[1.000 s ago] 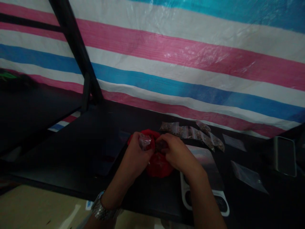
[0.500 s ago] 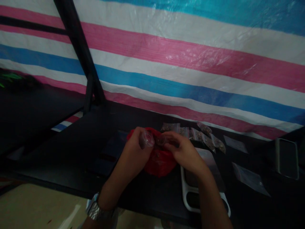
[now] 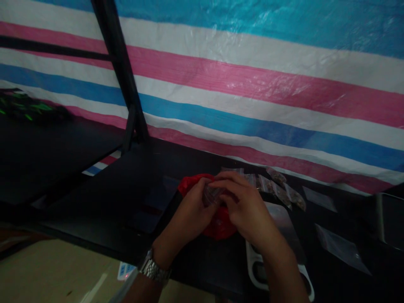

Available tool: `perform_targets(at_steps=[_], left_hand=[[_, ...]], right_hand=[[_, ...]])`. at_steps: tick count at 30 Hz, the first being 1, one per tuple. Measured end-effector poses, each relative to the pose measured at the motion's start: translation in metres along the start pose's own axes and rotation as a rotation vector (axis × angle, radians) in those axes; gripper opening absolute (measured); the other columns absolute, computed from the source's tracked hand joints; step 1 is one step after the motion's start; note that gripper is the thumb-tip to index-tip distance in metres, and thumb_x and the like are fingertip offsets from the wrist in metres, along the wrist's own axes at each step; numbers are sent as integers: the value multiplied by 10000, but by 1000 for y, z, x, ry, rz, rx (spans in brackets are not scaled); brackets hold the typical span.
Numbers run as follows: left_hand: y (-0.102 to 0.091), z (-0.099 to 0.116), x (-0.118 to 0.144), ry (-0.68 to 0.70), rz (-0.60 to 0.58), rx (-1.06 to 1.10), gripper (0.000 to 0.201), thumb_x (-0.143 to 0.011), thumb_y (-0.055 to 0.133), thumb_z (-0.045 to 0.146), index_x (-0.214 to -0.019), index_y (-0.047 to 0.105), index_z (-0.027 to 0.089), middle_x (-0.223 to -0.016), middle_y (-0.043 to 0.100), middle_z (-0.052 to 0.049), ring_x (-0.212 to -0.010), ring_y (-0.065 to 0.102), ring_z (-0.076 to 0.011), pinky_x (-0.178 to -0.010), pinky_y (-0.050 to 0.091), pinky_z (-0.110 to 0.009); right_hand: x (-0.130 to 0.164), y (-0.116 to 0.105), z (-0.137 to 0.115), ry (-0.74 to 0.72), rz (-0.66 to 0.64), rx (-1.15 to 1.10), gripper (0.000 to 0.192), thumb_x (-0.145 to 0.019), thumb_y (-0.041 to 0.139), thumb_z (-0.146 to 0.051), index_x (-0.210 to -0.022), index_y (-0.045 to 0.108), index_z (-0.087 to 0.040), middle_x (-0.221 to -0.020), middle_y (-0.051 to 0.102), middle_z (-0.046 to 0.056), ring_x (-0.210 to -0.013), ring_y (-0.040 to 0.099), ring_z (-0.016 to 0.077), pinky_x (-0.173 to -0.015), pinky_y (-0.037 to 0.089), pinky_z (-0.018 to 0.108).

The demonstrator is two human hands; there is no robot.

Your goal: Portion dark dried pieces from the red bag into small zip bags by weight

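Both the left hand [image 3: 192, 212] and the right hand [image 3: 249, 208] pinched one small clear bag [image 3: 212, 194] between them, right above the red bag [image 3: 221, 223].

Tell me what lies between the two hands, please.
In the head view, a small clear plastic pouch sits between the left hand and the right hand, pinched by both above the red bag.

1. The left hand [image 3: 192, 212] is raised over the table edge, its fingers curled inward toward the right hand.
2. The right hand [image 3: 249, 208] is held close against it, knuckles up, fingertips pinched together.
3. Both forearms are angled inward from below.
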State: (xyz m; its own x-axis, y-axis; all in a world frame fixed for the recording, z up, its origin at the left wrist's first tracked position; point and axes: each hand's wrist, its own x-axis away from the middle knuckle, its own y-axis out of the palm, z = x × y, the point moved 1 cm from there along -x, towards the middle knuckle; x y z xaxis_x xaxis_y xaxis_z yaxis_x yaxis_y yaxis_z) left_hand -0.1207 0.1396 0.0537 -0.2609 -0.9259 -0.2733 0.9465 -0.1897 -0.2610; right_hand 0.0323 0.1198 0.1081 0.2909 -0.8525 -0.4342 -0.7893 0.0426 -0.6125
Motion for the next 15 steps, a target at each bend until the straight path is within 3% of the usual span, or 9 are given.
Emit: perform_targets(at_steps=[5, 9, 12, 15], left_hand=[[1, -1, -1, -28, 7, 95, 184, -972, 627, 307, -1131, 589, 223, -1099, 717, -41, -991, 698, -216, -858, 527, -339], [-12, 7, 1, -52, 57, -24, 139, -946, 628, 307, -1050, 573, 232, -976, 695, -16, -875, 671, -205, -798, 509, -333], [-32, 18, 9, -109, 7, -178, 124, -937, 632, 303, -1038, 587, 245, -958, 697, -10, -853, 668, -210, -777, 499, -336], [-46, 24, 21, -185, -217, -274, 103, -933, 570, 202, -1009, 609, 258, -947, 713, -3, -812, 668, -198, -739, 491, -319]], right_hand=[[-1, 3, -3, -52, 51, 93, 472, -937, 478, 17, -1163, 776, -272, -1310, 707, 49, -1242, 667, 188, -1105, 520, 353], [1, -10, 0, 23, 183, 119, 387, -918, 585, -39, -1165, 776, -269, -1280, 710, 58, -1197, 685, 214, -1067, 540, 366], [9, -25, 0, 137, 83, 93, 361, -877, 641, -43, -1117, 786, -269, -1197, 739, 44, -1125, 705, 219, -1018, 551, 368], [19, -36, -3, 291, -97, 42, 347, -866, 691, -69, -1122, 786, -284, -1170, 756, 27, -1092, 714, 216, -995, 546, 366]])
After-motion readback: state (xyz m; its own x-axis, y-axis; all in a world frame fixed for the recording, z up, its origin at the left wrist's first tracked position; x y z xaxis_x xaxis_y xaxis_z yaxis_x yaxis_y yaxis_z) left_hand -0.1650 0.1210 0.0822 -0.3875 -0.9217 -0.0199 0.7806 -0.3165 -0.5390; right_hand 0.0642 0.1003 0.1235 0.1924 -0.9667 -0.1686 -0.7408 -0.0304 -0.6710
